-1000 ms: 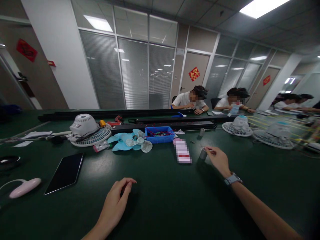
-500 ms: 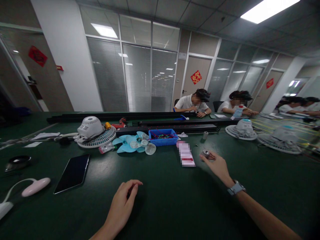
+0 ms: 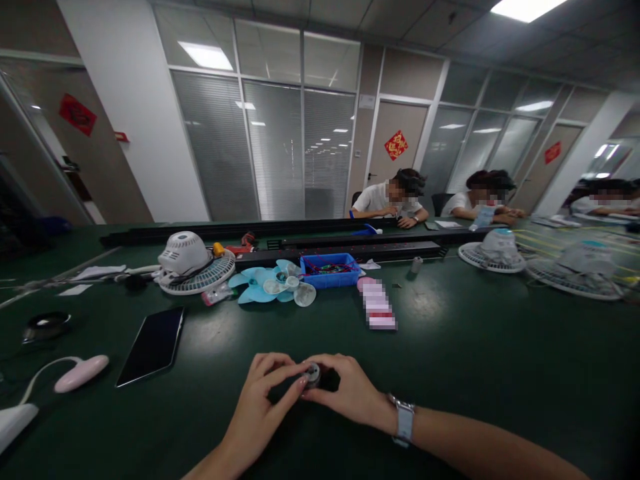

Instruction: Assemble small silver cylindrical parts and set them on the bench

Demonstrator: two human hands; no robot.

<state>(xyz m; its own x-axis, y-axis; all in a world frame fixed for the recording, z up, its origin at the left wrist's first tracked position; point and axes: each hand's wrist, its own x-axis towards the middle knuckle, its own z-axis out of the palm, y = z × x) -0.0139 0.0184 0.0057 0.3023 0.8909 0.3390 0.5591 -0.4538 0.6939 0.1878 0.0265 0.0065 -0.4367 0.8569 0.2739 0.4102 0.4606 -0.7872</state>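
A small cylindrical motor (image 3: 313, 377), grey metal with a round end facing up, is pinched between both hands low over the middle of the table. My left hand (image 3: 267, 397) has its thumb and forefinger closed against the motor's left side. From the right, my right hand (image 3: 350, 393) curls its thumb and forefinger around the same part. The fingers cover much of the motor's sides. A watch (image 3: 403, 420) is on my right wrist. Farther back, a similar grey cylinder (image 3: 417, 265) stands upright on the table.
Blue fan blades (image 3: 260, 285) lie left of a blue bin (image 3: 333, 275) of wires. A pink paper strip (image 3: 379, 303) lies beyond my hands. To the left are a tablet (image 3: 153, 347) and a fan housing (image 3: 185, 257). Across the table, a person (image 3: 380, 200) sits working.
My right hand has brought the motor back and left, from beside the pink strip to my left hand. My left hand has moved slightly right and closed its fingertips on it.
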